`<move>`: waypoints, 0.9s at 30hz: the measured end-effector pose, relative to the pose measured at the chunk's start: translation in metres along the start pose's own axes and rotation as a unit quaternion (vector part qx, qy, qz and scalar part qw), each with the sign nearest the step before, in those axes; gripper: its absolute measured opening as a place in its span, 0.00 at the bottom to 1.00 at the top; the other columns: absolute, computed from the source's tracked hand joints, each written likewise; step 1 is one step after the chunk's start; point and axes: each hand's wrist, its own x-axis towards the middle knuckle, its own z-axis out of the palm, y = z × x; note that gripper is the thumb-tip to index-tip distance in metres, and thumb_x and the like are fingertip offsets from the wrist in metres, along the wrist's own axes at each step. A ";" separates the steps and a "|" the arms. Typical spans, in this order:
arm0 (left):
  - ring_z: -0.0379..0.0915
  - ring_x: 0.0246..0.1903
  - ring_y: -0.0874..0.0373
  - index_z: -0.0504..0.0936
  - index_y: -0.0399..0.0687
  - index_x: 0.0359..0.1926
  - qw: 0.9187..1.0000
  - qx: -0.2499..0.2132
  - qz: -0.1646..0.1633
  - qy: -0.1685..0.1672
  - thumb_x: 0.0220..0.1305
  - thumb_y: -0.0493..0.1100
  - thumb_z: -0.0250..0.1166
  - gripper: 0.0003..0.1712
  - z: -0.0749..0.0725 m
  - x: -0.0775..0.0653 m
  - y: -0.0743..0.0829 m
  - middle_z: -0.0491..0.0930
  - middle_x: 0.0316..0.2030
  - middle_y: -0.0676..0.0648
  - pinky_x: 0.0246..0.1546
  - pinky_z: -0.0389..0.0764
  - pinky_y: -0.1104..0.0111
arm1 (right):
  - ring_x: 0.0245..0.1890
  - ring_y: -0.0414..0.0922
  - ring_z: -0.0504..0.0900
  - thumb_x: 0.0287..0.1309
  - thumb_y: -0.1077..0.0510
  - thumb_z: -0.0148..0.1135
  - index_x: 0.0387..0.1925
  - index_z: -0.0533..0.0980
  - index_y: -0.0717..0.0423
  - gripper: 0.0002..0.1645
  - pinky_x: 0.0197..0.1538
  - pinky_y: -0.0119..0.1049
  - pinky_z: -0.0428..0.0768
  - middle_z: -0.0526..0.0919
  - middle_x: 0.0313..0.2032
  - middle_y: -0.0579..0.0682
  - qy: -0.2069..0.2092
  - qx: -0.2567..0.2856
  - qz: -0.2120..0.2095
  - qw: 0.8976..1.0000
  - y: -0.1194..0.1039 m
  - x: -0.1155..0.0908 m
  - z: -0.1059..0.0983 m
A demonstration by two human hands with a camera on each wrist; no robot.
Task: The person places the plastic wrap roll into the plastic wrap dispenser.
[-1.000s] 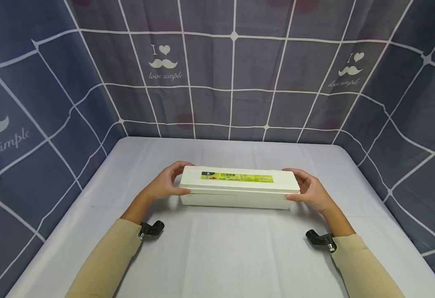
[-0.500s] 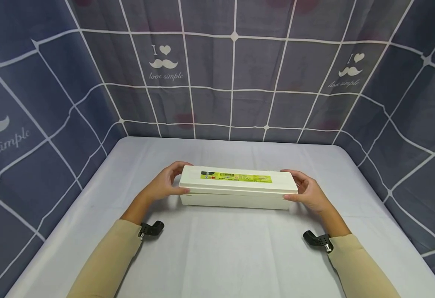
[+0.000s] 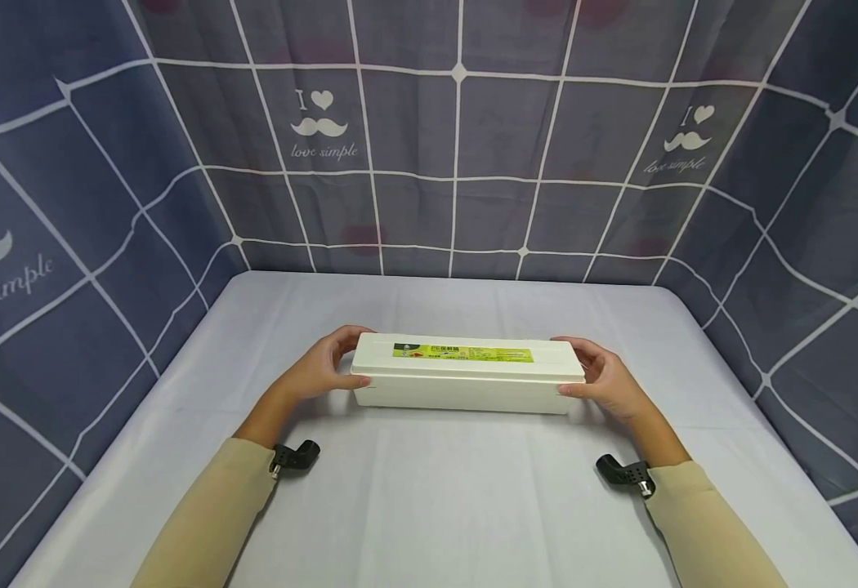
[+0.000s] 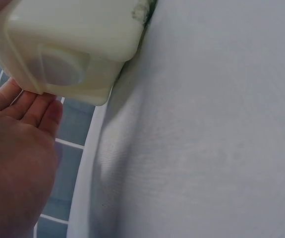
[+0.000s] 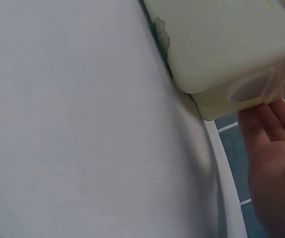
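Note:
A long white cling film box [image 3: 466,394] lies across the middle of the table, its lid [image 3: 385,365] sitting level on the body. A yellow-green label [image 3: 462,353] runs along the lid's top. My left hand [image 3: 315,369] grips the left end, thumb at the front and fingers round the back. At the opposite end, my right hand [image 3: 613,384] holds the box the same way. In the left wrist view, fingertips of the left hand [image 4: 21,153] touch the box end [image 4: 100,89]. The right wrist view shows the right hand [image 5: 276,168] against the other end [image 5: 221,106].
A white cloth [image 3: 458,490] covers the table. Dark grey-blue curtains with white grid lines [image 3: 414,204] enclose the back and both sides. Black wrist-worn mounts [image 3: 297,455] sit at both sleeves.
The lid has come down at the front, closing the narrow gap over the body. Both hands keep their hold, the left moving slightly lower with the lid.

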 end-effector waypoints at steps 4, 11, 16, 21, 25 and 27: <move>0.70 0.65 0.54 0.69 0.41 0.69 1.000 -0.009 -0.004 0.000 0.53 0.32 0.78 0.43 0.000 0.000 -0.002 0.74 0.63 0.43 0.68 0.68 0.71 | 0.57 0.34 0.79 0.46 0.77 0.74 0.70 0.64 0.70 0.49 0.55 0.25 0.82 0.78 0.60 0.41 0.005 -0.002 0.007 1.000 0.000 -0.001 0.001; 0.68 0.67 0.52 0.70 0.44 0.69 1.000 -0.014 -0.011 -0.003 0.51 0.33 0.79 0.44 -0.002 -0.001 -0.002 0.75 0.64 0.44 0.68 0.67 0.75 | 0.57 0.33 0.78 0.45 0.78 0.73 0.71 0.61 0.68 0.51 0.55 0.25 0.82 0.77 0.61 0.40 -0.013 0.009 0.012 1.000 0.002 -0.003 -0.003; 0.67 0.68 0.52 0.69 0.44 0.69 1.000 -0.019 -0.012 -0.016 0.48 0.33 0.82 0.48 -0.004 -0.001 -0.006 0.74 0.65 0.44 0.68 0.67 0.79 | 0.59 0.35 0.76 0.42 0.79 0.74 0.74 0.57 0.64 0.58 0.55 0.28 0.83 0.73 0.64 0.41 -0.048 0.017 0.021 0.998 0.004 -0.004 -0.008; 0.64 0.71 0.51 0.67 0.45 0.70 0.999 -0.021 -0.018 -0.031 0.45 0.33 0.83 0.52 -0.005 -0.001 -0.007 0.72 0.66 0.45 0.69 0.64 0.81 | 0.61 0.35 0.75 0.39 0.79 0.77 0.77 0.54 0.62 0.64 0.57 0.29 0.82 0.71 0.65 0.42 -0.067 0.000 0.030 0.997 0.004 -0.004 -0.011; 0.60 0.73 0.46 0.64 0.46 0.72 0.999 -0.024 -0.025 -0.042 0.43 0.33 0.84 0.57 -0.006 -0.003 -0.005 0.69 0.69 0.44 0.68 0.65 0.82 | 0.61 0.36 0.74 0.36 0.78 0.79 0.77 0.54 0.59 0.67 0.57 0.29 0.82 0.70 0.66 0.43 -0.075 -0.018 0.036 0.996 0.003 -0.003 -0.011; 0.59 0.74 0.44 0.62 0.47 0.74 0.998 -0.021 -0.029 -0.046 0.42 0.33 0.85 0.59 -0.006 -0.004 -0.005 0.68 0.70 0.45 0.67 0.65 0.83 | 0.60 0.37 0.74 0.36 0.78 0.79 0.76 0.54 0.58 0.67 0.57 0.30 0.82 0.70 0.66 0.44 -0.081 -0.025 0.034 0.996 0.004 -0.002 -0.012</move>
